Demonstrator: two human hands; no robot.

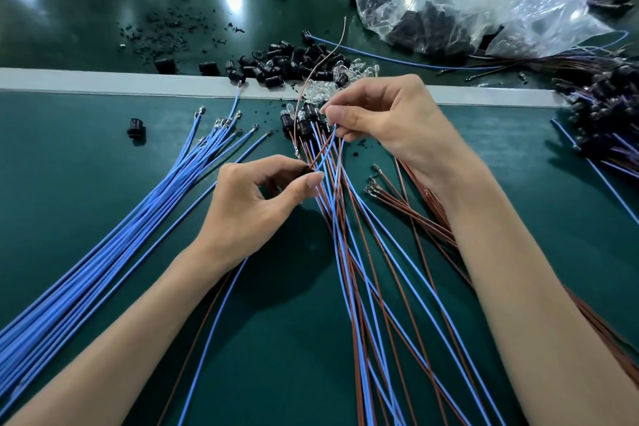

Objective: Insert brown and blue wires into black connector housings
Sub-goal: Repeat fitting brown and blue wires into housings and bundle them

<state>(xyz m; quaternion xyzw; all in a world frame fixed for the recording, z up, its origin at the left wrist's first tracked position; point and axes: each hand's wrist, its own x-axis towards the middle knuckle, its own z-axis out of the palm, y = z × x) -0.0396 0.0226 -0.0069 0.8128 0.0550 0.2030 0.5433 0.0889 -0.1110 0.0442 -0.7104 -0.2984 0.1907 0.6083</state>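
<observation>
At the middle of the dark green mat (pixel 86 166): the left hand (pixel 256 204) pinches a small black connector housing (pixel 308 169) between thumb and forefinger, with its other fingers curled under.
Just beyond it: the right hand (pixel 383 121) pinches a thin blue wire (pixel 327 149) between thumb and fingertips. That wire curves down to the housing in the left hand.
Between the hands: a thin brown wire (pixel 320 153) crosses the blue one. Whether its end sits in the housing cannot be told.
Under both hands: a fan of paired blue and brown leads (pixel 363 252) ends in fitted black housings (pixel 304 123) at the far end, just left of the right fingertips.
Left: a sheaf of loose blue wires (pixel 138 218) has metal terminals pointing far. A lone black housing (pixel 136 128) lies apart from them.
Right: loose brown wires (pixel 415 214) lie partly beneath the right forearm.
Far, past the grey rail (pixel 103 78): a heap of loose black housings (pixel 294 60) lies beside small clear bulbs (pixel 349 67), with a crumpled clear plastic bag (pixel 466 0) further right.
Far right: a tangled pile of wired housings (pixel 608 104).
</observation>
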